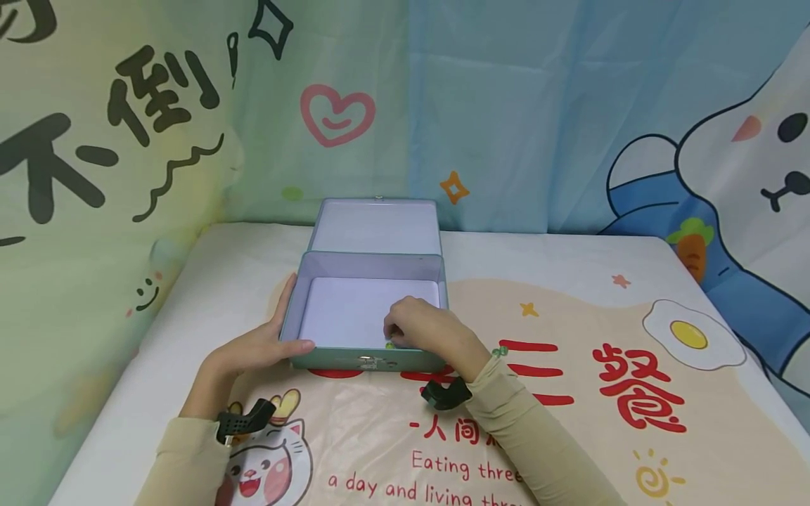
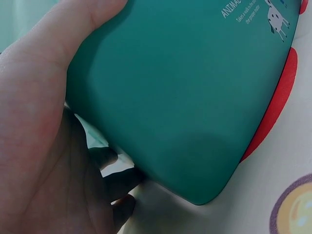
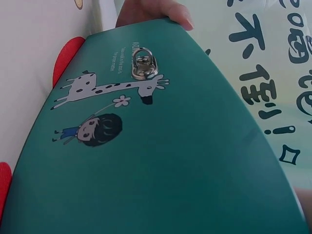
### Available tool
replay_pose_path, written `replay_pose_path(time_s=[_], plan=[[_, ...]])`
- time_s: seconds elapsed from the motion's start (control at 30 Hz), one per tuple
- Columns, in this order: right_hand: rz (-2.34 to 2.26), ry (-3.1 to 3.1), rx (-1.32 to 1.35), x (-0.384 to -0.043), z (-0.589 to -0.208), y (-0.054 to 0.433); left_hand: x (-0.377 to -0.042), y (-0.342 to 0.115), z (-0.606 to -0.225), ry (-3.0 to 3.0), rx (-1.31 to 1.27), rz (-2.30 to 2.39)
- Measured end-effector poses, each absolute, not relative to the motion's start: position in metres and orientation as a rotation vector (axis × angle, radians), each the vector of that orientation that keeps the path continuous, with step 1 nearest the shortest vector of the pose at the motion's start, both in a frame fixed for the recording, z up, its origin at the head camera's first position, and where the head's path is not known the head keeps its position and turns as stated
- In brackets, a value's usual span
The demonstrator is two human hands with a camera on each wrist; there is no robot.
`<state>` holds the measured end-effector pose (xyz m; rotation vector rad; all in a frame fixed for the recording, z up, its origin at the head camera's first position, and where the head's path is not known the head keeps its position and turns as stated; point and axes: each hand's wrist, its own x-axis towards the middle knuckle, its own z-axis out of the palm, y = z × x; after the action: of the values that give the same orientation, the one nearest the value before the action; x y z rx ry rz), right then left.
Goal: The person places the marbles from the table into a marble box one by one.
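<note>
An open green tin box [image 1: 373, 359] with a pale inside stands on the table, its hinged lid [image 1: 376, 226] tipped back. My left hand [image 1: 262, 344] grips the box's left side, thumb over the front corner and fingers along the side wall. Inside the front right part of the box is my right hand [image 1: 420, 327], fingers curled downward. A small yellow-green thing [image 1: 389, 345] shows at those fingertips, mostly hidden by the hand and the front wall. In the right wrist view, the front wall bears a metal clasp [image 3: 145, 66] and a printed giraffe [image 3: 114, 90].
A printed cloth [image 1: 569, 450] with red lettering, a fried egg and a cat figure covers the table. Behind stands a pastel curtain [image 1: 493, 126] with drawings. Dark wrist cameras sit on both forearms, and a green bracelet [image 1: 500, 351] circles the right wrist.
</note>
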<state>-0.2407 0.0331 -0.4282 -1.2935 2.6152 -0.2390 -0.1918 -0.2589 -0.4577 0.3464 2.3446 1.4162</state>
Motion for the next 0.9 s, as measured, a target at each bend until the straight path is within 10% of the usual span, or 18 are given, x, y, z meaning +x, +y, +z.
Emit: replay_pose_path(time_s=[0.9], plan=[[-0.794,2.603,-1.262,-0.242,-0.416,0.043,-0.192,-0.259,-0.456,2.334,0.355,1.422]])
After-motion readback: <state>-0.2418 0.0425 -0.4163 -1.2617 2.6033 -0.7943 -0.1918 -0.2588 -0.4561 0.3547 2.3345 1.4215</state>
